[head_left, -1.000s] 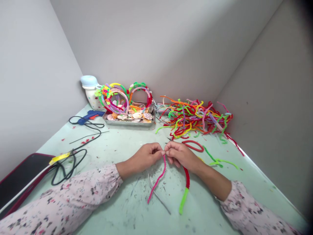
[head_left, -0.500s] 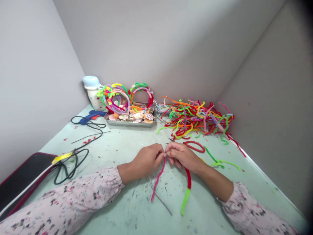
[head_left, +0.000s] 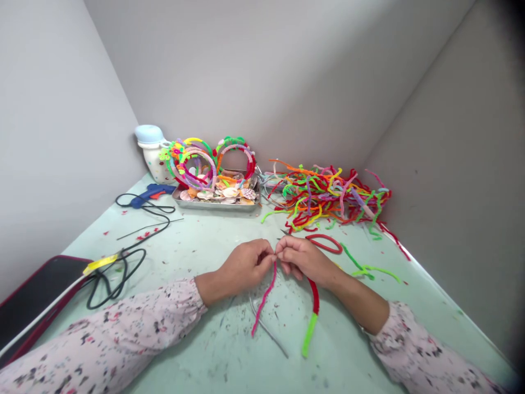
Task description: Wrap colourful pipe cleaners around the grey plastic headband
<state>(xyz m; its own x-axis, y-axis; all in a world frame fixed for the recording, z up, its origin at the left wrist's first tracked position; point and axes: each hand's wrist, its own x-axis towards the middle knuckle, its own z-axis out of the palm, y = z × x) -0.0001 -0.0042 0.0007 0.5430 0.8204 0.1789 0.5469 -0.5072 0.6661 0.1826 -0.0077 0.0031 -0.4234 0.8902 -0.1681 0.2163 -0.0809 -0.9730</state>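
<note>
My left hand [head_left: 248, 265] is closed, its thumb and finger pinching the upper end of a pink pipe cleaner [head_left: 264, 301] that dangles toward me. My right hand [head_left: 305, 257] is closed too, fingertips meeting the left ones. From beneath it runs the end of a headband wrapped in red and bright green pipe cleaner [head_left: 310, 328]. A bare grey metal end [head_left: 270, 332] comes out below my left hand; it looks like the same headband, though its arch is hidden by my hands. Red-handled scissors [head_left: 326, 242] lie beside my right hand, partly covered by it.
Pipe cleaners in many colours [head_left: 332, 197] are heaped at the back right, with loose green ones [head_left: 365, 269] nearer. A metal tray [head_left: 217, 206] holds shells and decorated headbands [head_left: 197, 164]. At left are a white cup [head_left: 153, 156], blue glue gun [head_left: 150, 194], cables and a dark red-edged device [head_left: 36, 301].
Both hands keep their pinch at almost the same spot. The whole view has shifted very slightly; otherwise little differs.
</note>
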